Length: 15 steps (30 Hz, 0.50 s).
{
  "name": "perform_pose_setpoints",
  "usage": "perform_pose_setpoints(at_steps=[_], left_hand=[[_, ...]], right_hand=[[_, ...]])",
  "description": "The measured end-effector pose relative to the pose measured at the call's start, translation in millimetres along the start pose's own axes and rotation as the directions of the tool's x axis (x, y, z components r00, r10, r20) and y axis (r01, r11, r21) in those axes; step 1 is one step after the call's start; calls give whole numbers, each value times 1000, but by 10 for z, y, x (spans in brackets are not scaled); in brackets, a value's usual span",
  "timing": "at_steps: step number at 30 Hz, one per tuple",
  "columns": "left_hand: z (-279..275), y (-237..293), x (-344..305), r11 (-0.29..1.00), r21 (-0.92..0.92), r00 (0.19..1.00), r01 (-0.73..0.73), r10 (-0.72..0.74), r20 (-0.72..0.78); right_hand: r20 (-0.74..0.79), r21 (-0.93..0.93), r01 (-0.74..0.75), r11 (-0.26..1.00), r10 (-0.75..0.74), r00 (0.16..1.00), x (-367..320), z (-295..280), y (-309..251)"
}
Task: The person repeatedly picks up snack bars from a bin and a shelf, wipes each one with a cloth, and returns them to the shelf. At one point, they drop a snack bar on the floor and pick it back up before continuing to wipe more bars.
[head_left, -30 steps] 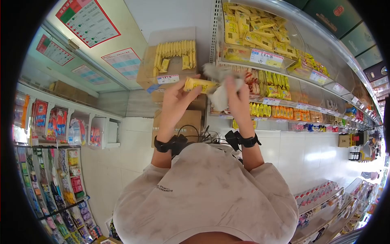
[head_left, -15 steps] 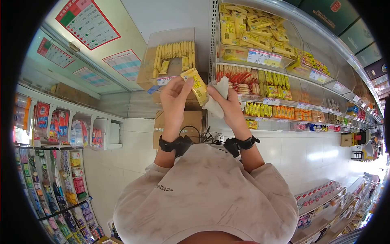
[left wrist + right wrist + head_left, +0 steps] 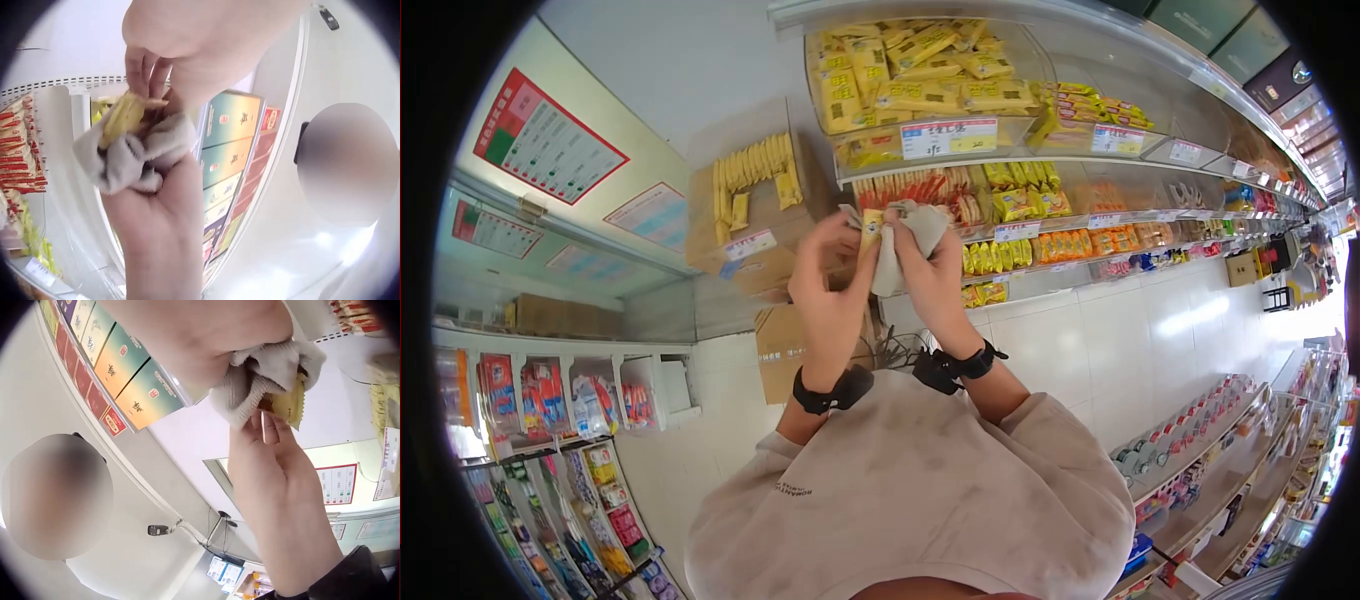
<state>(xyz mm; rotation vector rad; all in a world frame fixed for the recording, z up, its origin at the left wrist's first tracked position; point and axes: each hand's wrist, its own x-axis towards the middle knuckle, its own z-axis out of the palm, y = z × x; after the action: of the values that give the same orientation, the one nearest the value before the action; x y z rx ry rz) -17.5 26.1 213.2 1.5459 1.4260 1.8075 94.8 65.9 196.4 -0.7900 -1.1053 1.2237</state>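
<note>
A yellow packet (image 3: 870,232) is pinched by the left hand (image 3: 831,283) in front of the shelves. The right hand (image 3: 937,283) grips a grey-white cloth (image 3: 889,262), which lies against the packet's side. In the left wrist view the packet (image 3: 124,120) sticks out of the folded cloth (image 3: 122,164), with the right hand (image 3: 160,228) beneath it. The right wrist view shows the cloth (image 3: 265,370) around part of the packet (image 3: 289,405), and the left hand's (image 3: 279,481) fingertips at it; part of those fingers is hidden.
A box with a row of yellow packets (image 3: 758,165) stands at the left behind the hands. Shelf bins of yellow packets (image 3: 920,90) and red-and-white packets (image 3: 920,190) are close behind and to the right. A cardboard box (image 3: 785,345) lies below.
The packet has turned from slanted to nearly upright, and the cloth now lies over its side. Both hands have drawn closer together. The head view has shifted, bringing the shelves further left.
</note>
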Motion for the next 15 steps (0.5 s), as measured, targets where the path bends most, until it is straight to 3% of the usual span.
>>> perform_pose_setpoints(at_steps=[2, 5, 8, 9, 12, 14, 15], left_hand=[[69, 14, -7, 988, 93, 989, -126, 117, 95], [159, 43, 7, 999, -25, 968, -47, 52, 246], [184, 38, 39, 991, -133, 942, -32, 74, 326], [183, 48, 59, 986, -161, 934, -34, 89, 346], [293, 80, 165, 987, -119, 967, -105, 129, 219], [284, 40, 323, 979, -46, 956, -199, 204, 211], [288, 34, 385, 970, -12, 948, -245, 242, 209]], right_hand=[[-109, 46, 52, 998, -47, 993, 65, -43, -77], [-252, 118, 84, 989, -52, 966, 181, -237, -230], [-256, 85, 125, 989, -99, 962, 243, -348, -344], [-182, -24, 160, 987, -162, 970, 270, -419, -406], [84, -303, 325, 896, -314, 945, 412, -598, -660], [280, -420, 478, 771, -391, 877, 551, -628, -816], [274, -418, 471, 777, -386, 881, 589, -636, -764]])
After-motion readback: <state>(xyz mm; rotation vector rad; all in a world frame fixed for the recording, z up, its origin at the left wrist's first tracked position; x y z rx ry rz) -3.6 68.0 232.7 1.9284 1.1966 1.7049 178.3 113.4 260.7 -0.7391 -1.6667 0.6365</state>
